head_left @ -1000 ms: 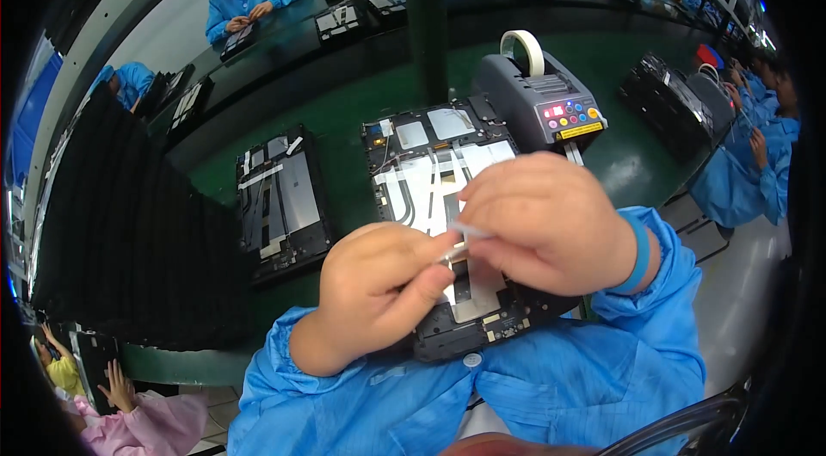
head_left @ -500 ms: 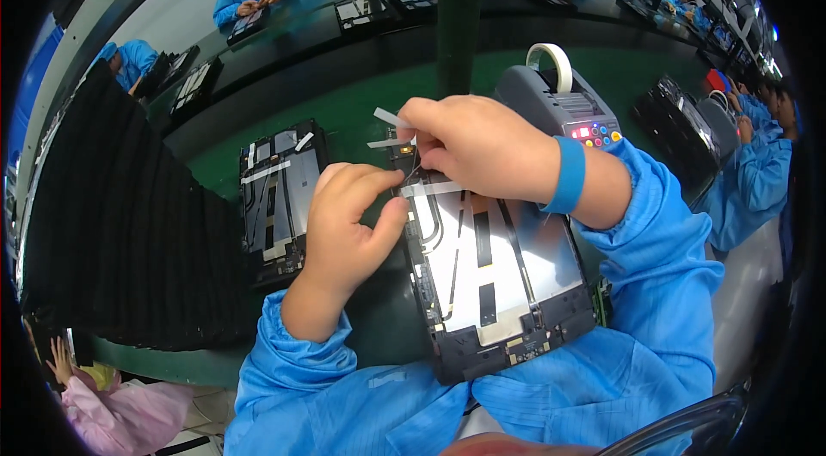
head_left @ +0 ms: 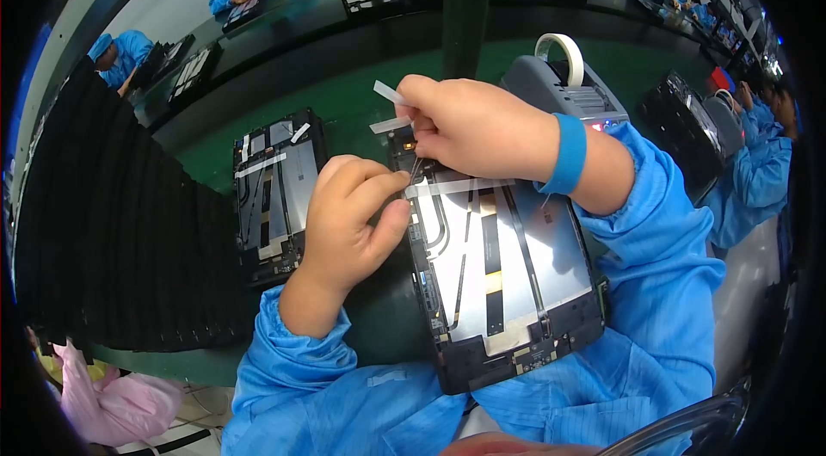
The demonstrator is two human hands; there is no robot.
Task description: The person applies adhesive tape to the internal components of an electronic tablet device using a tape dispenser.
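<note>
Opened device (head_left: 551,280): on the surface (head_left: 348,125), under the right hand (head_left: 477,129), just beside the left hand (head_left: 348,202). Right curled, grip hidden, cannot tell on what; left with thumb and index apart. Advisable: keep thin wires (head_left: 416,167) between hands flat, tape strips (head_left: 389,93) clear of them.

Glare whitens parts of the metal panel (head_left: 538,237) and leaves others dull grey, while the black stack (head_left: 120,232) at left sinks into near-total darkness. The left hand (head_left: 348,215) and right hand (head_left: 486,129) appear bright and clear. Fisheye distortion bows a beam (head_left: 60,52) at upper left; black swallows the corners, and workers (head_left: 757,150) at far right look dim and smeared.
</note>
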